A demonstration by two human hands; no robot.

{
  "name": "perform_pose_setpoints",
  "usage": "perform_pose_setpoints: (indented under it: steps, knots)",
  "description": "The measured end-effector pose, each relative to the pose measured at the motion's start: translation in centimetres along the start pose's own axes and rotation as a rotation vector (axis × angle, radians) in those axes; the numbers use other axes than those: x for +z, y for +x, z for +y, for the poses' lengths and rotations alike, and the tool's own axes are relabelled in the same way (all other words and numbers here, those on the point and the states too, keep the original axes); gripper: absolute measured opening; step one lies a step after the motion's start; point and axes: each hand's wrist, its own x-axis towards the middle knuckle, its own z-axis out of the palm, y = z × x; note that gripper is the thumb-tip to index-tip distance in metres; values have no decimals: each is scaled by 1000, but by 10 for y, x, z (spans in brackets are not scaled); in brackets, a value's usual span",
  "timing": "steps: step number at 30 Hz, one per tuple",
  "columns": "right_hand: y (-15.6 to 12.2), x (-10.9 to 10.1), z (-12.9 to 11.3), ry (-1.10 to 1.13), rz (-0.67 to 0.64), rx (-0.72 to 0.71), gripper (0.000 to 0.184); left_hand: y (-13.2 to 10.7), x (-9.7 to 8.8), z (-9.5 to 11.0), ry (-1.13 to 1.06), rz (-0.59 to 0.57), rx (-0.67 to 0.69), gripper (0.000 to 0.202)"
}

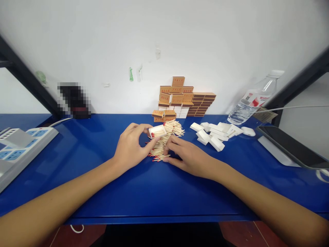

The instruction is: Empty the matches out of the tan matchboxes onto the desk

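Observation:
Between the thumb and fingers of my left hand point(131, 145) is a small white matchbox tray point(157, 131), tilted, with some red-headed matches lying in it. Beneath and beside it spreads a loose pile of matches point(159, 148), their red heads mostly to the left. My right hand point(186, 154) is at the near right edge of this pile, thumb and fingers closed around match ends; how many it grips is hidden. A second heap of matches point(174, 128) lies just behind, touching the first.
Orange matchboxes point(177, 99) stand stacked against the wall. White empty trays point(212, 133) lie jumbled to the right, near a white earbud case point(248, 131). A water bottle point(253, 97) and a phone point(295, 145) are farther right. A power strip point(25, 145) sits left on the blue table point(154, 195).

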Motion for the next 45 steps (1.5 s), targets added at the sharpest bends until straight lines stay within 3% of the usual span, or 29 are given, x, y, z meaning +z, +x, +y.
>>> perform_pose_setpoints:
  steps: [9,19,25,31,35,45]
  knots:
    - [1,-1,5,-30,-19,1,10,0,0,0,7,2,14,26]
    - [-2,-19,22,-110,88,19,10,0,-2,2,10,-10,-5,24]
    - [-2,-27,32,-205,228,94,9,1,-2,1,7,-20,-15,23]
    - [1,-27,23,-67,427,60,6,-2,1,3,-37,-100,66,30]
    - [2,-23,9,17,401,-20,6,-5,2,8,-102,-175,138,31]
    - [1,-16,2,34,292,-32,5,-7,1,12,-126,-172,171,31]
